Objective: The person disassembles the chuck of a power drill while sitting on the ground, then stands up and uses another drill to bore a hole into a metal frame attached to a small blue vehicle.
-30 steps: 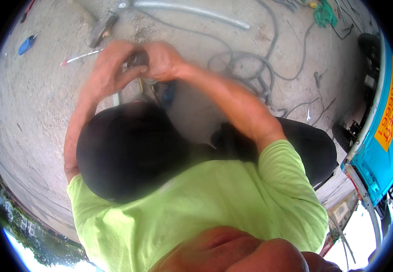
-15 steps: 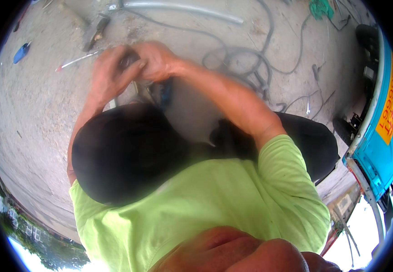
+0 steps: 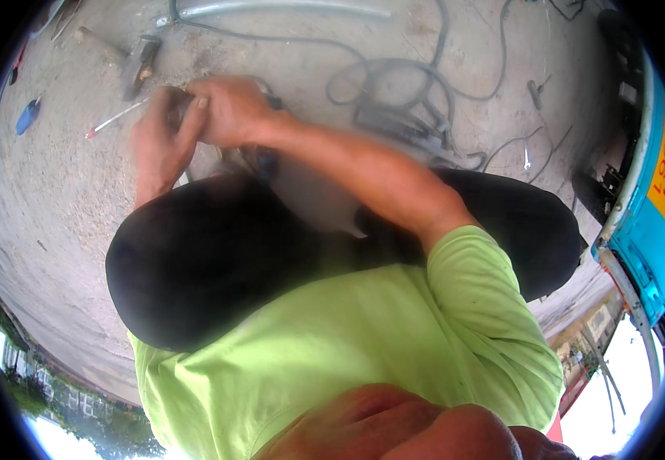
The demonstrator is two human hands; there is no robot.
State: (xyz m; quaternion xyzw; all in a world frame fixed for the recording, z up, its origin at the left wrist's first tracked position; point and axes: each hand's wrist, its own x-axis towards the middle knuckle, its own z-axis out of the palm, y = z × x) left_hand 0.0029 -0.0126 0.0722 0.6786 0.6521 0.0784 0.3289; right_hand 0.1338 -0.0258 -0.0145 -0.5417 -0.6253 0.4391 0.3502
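Ground at far left bears a blue object, then a white rod and a hammer just beyond the left hand. That hand's fingers curl around a dark piece, thumb lying along its right side. I see the piece between both hands, mostly hidden. The right hand bends in beside it; how its fingers close, I cannot tell. Farther right come a looped cable and a blue vehicle.
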